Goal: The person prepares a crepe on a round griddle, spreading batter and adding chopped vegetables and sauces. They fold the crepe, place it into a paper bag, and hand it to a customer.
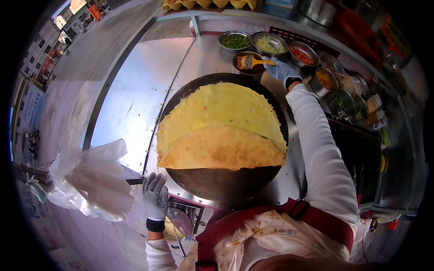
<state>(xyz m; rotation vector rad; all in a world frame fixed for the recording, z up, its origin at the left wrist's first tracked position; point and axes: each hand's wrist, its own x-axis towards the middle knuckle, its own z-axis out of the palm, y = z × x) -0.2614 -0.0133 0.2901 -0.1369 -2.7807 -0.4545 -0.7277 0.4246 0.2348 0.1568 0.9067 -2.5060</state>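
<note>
A large thin crepe (230,105) lies on a round dark griddle (217,186), its near edge folded over so that the browned underside shows. My right hand (280,70), in a thin glove, grips the yellow handle of a brush (258,62). The brush's head rests in a steel bowl of dark sauce (250,70) beyond the griddle. My left hand (156,194), gloved as well, is at the near left edge of the steel counter (135,84). Its fingers lie close together, and whether they press on the edge I cannot tell.
Steel bowls of chopped greens (235,41), pale shreds (270,43), red shreds (302,53) and orange food (324,80) line the far right side. Bottles (374,103) stand farther right. Plastic bags (91,179) hang at the left. An egg tray (206,3) sits on the far ledge.
</note>
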